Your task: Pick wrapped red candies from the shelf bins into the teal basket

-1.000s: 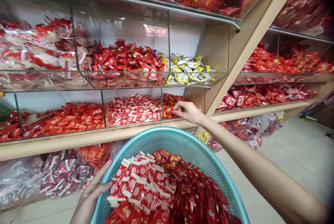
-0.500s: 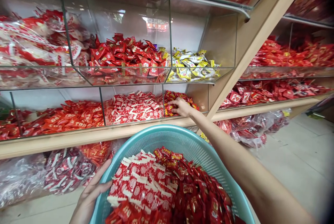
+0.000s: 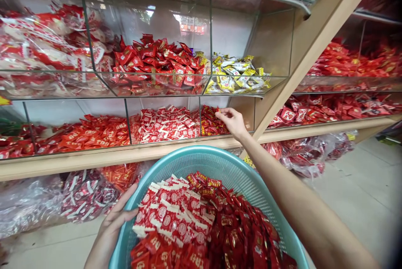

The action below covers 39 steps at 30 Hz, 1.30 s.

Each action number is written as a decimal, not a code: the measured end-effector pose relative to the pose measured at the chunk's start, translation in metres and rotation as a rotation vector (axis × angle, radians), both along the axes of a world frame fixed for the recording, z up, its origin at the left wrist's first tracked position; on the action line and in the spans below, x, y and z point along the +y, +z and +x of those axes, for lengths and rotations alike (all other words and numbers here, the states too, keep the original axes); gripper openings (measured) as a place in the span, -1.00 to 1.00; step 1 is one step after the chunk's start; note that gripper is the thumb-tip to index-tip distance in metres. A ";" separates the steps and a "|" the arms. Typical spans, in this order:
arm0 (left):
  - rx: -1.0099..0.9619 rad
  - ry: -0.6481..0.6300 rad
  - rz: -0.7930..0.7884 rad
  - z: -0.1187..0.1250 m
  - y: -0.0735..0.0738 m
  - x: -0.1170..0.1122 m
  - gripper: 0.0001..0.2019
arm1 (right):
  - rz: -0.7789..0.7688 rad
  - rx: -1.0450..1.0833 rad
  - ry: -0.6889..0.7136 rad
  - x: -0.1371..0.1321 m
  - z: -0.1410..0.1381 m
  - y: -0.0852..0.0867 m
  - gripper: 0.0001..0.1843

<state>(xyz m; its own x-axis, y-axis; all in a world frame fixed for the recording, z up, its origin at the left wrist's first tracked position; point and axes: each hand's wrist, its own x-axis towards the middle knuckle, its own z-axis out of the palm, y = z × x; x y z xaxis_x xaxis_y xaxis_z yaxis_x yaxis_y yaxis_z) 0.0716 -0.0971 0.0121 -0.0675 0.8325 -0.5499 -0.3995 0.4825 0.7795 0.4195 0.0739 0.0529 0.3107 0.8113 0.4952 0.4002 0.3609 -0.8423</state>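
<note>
A teal plastic basket [image 3: 216, 164] sits low in front of me, heaped with red-and-white and dark red wrapped candies [image 3: 201, 223]. My left hand [image 3: 114, 223] grips its left rim from outside, thumb on the edge. My right hand [image 3: 231, 121] reaches into the rightmost lower glass bin, fingers curled over the dark red candies [image 3: 211, 121] there; whether a candy is pinched in them I cannot make out.
Glass-fronted bins [image 3: 201, 89] on a wooden shelf [image 3: 94, 160] hold red, red-and-white and yellow candies [image 3: 235, 74]. Clear bags of candy [image 3: 81, 195] lie under the shelf. A slanted wooden post [image 3: 301, 47] divides this rack from another on the right. Tiled floor [image 3: 361, 193] lies to the right.
My right hand dipped deeper into the dark red candy bin, then lifted a little toward the bin's right side. The view shifted slightly downward. The left hand kept its hold on the basket.
</note>
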 end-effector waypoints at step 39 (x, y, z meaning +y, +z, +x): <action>0.034 -0.052 0.011 -0.012 -0.015 0.006 -0.26 | -0.708 -0.825 -0.183 0.001 -0.059 0.016 -0.54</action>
<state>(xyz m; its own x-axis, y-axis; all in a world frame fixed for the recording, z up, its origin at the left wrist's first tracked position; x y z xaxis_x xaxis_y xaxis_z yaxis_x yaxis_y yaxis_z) 0.0601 -0.0906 -0.0026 -0.0423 0.8412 -0.5391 -0.3474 0.4935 0.7973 0.3602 0.0749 0.0691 0.2427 0.9690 0.0467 0.9330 -0.2200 -0.2847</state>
